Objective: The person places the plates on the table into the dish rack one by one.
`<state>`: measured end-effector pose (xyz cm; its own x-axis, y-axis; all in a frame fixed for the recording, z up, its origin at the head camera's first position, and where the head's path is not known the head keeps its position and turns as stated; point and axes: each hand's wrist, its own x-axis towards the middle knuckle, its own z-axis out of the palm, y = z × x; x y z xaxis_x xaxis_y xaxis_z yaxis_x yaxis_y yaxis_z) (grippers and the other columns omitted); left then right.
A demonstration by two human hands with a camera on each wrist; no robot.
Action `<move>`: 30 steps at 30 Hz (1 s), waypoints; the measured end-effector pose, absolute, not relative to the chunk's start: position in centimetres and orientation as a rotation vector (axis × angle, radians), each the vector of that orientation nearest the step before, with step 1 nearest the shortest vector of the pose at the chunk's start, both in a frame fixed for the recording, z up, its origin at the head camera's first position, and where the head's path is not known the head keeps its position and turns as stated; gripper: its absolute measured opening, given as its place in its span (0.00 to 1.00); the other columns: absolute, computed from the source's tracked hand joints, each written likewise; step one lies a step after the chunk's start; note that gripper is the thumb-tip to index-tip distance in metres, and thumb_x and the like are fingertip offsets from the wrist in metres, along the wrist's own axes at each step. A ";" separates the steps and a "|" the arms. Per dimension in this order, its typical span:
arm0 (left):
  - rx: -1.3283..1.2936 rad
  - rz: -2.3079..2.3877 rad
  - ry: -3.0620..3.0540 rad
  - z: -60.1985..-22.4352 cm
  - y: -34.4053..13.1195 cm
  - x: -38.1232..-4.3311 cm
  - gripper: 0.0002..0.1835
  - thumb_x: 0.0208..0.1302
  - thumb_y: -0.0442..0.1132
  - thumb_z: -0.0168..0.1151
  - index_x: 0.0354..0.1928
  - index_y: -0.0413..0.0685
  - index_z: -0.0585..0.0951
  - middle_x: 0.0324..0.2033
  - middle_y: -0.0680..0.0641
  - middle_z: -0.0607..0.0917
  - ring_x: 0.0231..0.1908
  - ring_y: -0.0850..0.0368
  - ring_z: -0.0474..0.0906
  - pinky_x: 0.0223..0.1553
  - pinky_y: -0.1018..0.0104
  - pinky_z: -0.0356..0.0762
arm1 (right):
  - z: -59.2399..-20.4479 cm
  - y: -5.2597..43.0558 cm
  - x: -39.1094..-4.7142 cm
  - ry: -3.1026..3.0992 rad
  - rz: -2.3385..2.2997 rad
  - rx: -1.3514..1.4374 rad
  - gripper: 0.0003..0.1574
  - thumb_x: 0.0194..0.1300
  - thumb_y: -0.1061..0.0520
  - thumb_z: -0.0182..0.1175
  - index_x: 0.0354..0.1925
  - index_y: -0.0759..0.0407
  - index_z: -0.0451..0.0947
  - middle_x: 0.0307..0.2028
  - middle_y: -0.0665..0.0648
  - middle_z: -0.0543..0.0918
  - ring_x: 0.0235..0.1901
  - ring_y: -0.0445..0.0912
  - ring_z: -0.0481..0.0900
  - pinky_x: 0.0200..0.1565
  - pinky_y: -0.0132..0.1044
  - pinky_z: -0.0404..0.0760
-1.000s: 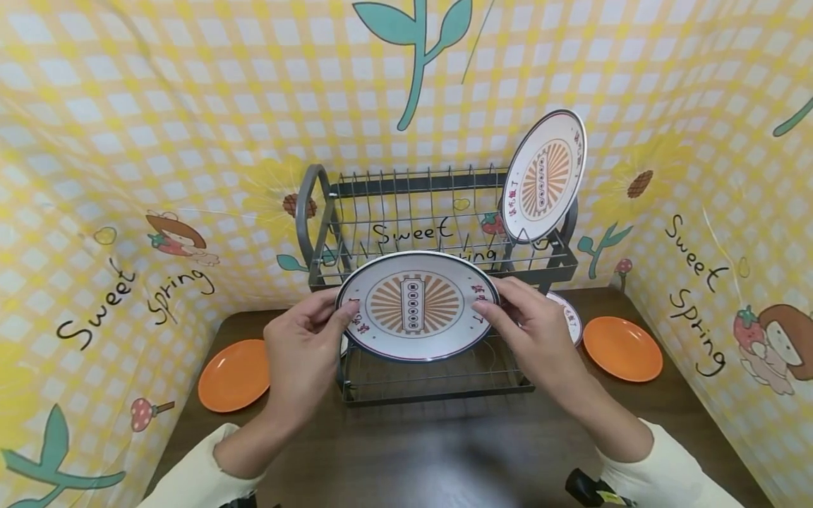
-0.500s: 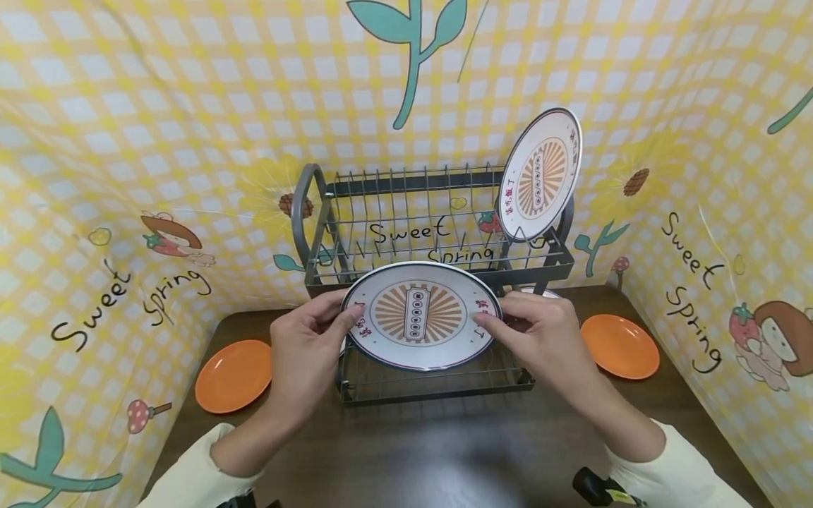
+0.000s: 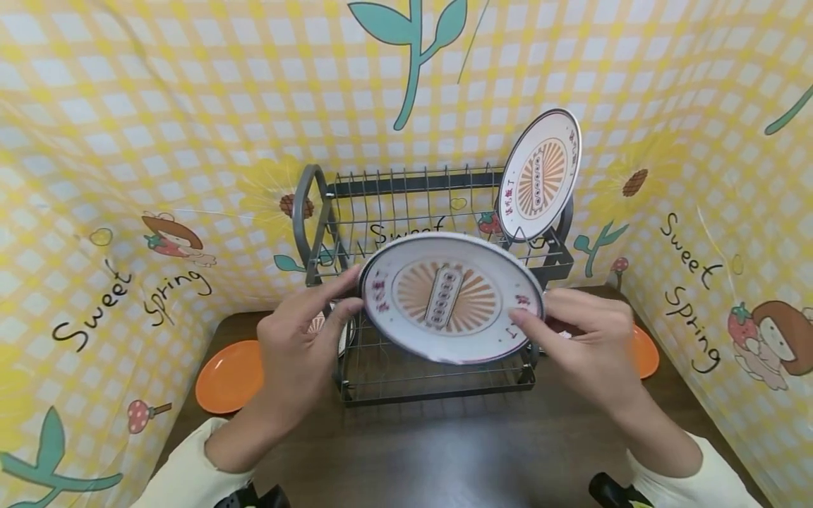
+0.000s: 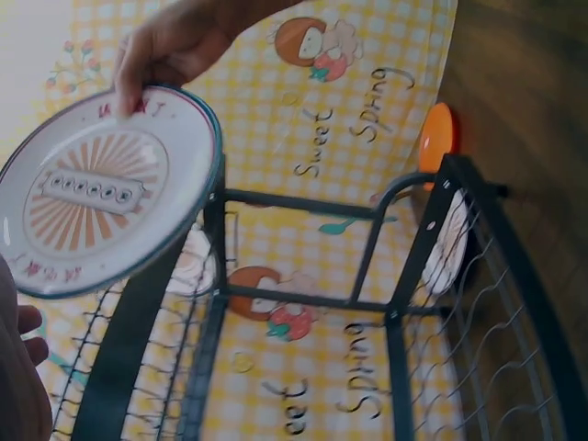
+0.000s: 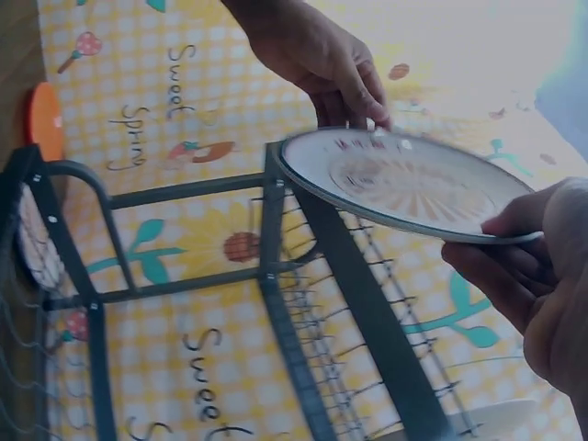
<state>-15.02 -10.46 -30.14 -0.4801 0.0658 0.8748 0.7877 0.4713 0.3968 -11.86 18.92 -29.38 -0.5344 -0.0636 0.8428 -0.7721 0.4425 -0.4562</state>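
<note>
In the head view a white plate (image 3: 444, 300) with an orange sunburst and red lettering is held tilted in front of the dish rack (image 3: 438, 402). My right hand (image 3: 587, 339) pinches its right rim, thumb on the face and fingers underneath. At the left rim, my left hand (image 3: 301, 346) has thumb and fingertips right at the edge; in the right wrist view these fingertips of the left hand (image 5: 322, 69) meet the far rim. A matching plate (image 3: 540, 173) leans upright in the rack's upper tier, at the right end.
Orange plates (image 3: 230, 377) lie on the brown table (image 3: 438, 451) left and right of the rack; the right one (image 3: 644, 353) is partly covered by my hand. Another patterned plate (image 3: 346, 335) shows at the rack's lower left. Checked yellow cloth (image 3: 254, 85) surrounds the space.
The held plate has shifted right and up, turning clockwise. My right hand has moved right with it, while the left thumb now lies only at the rim's edge.
</note>
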 end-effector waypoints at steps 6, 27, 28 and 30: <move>-0.702 -0.861 -1.877 -28.9 -11.1 -15.8 0.18 0.62 0.31 0.64 0.54 0.43 0.82 0.49 0.45 0.86 0.51 0.50 0.83 0.51 0.57 0.77 | -27.6 19.3 -11.6 -1.680 1.158 0.510 0.03 0.44 0.74 0.69 0.20 0.72 0.83 0.18 0.51 0.80 0.19 0.33 0.65 0.20 0.20 0.61; -0.802 -0.338 -2.132 -30.0 -11.4 -17.8 0.24 0.63 0.33 0.62 0.62 0.42 0.75 0.60 0.42 0.78 0.63 0.47 0.73 0.66 0.52 0.69 | -24.0 18.4 -14.3 -1.327 0.996 0.159 0.16 0.51 0.65 0.66 0.12 0.73 0.79 0.10 0.52 0.66 0.17 0.36 0.60 0.23 0.22 0.54; -0.800 -0.345 -2.132 -30.0 -11.4 -17.8 0.24 0.62 0.32 0.62 0.62 0.42 0.76 0.59 0.42 0.78 0.63 0.47 0.73 0.65 0.52 0.70 | -23.8 18.3 -14.5 -1.325 0.984 0.147 0.18 0.51 0.65 0.66 0.11 0.73 0.77 0.10 0.52 0.65 0.18 0.36 0.60 0.24 0.22 0.53; -0.794 -0.354 -2.131 -30.0 -11.3 -17.8 0.23 0.63 0.32 0.61 0.61 0.42 0.76 0.59 0.42 0.79 0.62 0.47 0.73 0.65 0.52 0.70 | -23.6 18.2 -14.9 -1.320 0.963 0.127 0.22 0.52 0.64 0.65 0.09 0.73 0.74 0.10 0.53 0.64 0.18 0.35 0.60 0.24 0.23 0.53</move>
<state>-17.82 -11.35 -29.97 -0.4691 0.4183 0.7778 0.6475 0.7618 -0.0192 -14.88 18.20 -23.64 -0.0617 0.5197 0.8521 -0.6530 0.6247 -0.4282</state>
